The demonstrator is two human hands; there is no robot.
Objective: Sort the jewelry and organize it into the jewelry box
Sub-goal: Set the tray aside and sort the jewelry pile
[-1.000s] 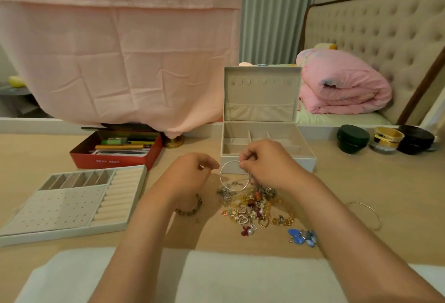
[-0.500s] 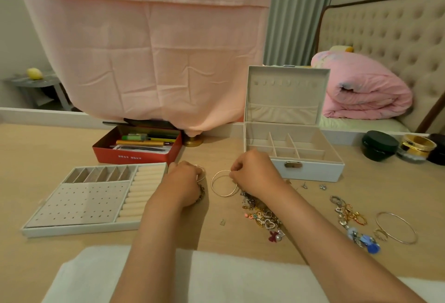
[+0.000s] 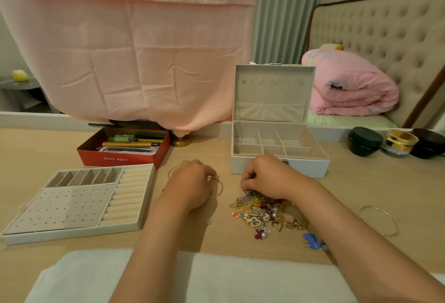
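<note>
The white jewelry box (image 3: 310,169) stands open at centre right, its divided compartments bare. Its removable tray (image 3: 72,202) lies at the left with ring rolls and a pegged panel. A tangled jewelry pile (image 3: 262,213) of chains, hearts and beads lies in front of the box. My left hand (image 3: 192,183) rests on the table, fingers curled round a thin silver bangle (image 3: 220,188); a second thin hoop (image 3: 172,170) shows behind it. My right hand (image 3: 267,177) reaches down onto the pile's far edge and pinches a piece there; its fingertips hide which one.
Another silver bangle (image 3: 379,221) and blue earrings (image 3: 310,239) lie at the right. A red box (image 3: 120,158) of pens sits behind the tray. Three cosmetic jars (image 3: 366,141) stand at the back right. A white cloth (image 3: 96,276) covers the near edge.
My right hand let go of the silver bangle and moved right onto the jewelry pile. The bangle now sits in my left hand.
</note>
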